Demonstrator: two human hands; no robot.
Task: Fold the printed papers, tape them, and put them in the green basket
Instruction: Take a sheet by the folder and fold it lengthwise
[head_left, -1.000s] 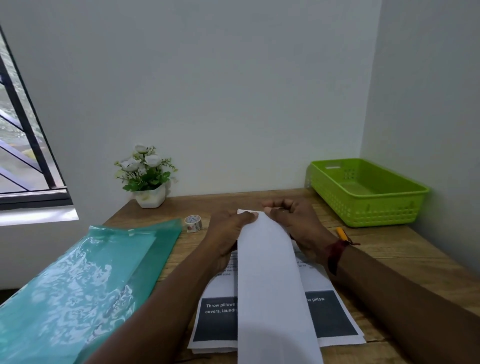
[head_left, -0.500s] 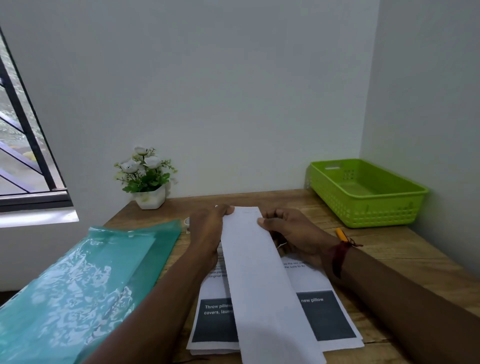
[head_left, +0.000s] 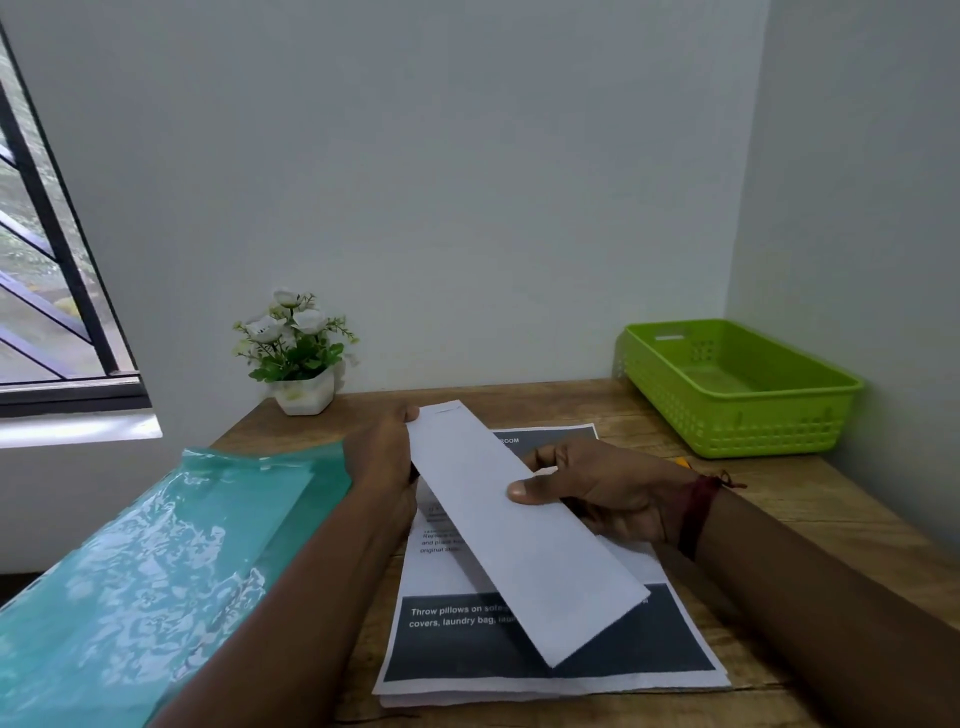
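At the centre of the frame both hands hold a long, narrow folded strip of white paper (head_left: 519, 525), now turned on a diagonal from upper left to lower right and lifted above the stack of printed sheets with dark grey text blocks (head_left: 550, 670); a second ago it pointed straight away from the person and both hands were bunched at its far end. The left hand (head_left: 382, 457) has stayed at that far end, fingers curled around the left edge with the thumb tip showing by the top corner, while the right hand (head_left: 608, 493) has slid down to the middle of the strip, thumb pressed flat on the upper face and fingers closed underneath, so each hand is shut on the paper. This suggests the creasing of this sheet is finished and the strip is being turned for taping. The small tape roll seen earlier near the left hand is now hidden behind that hand, so reaching it probably means freeing the left hand while the right keeps the fold from springing open. The lime-green perforated plastic basket (head_left: 737, 415) sits at the right of the frame on the wooden desk (head_left: 841, 519), well apart from the strip, with nothing visible inside, so much of the task looks undone.
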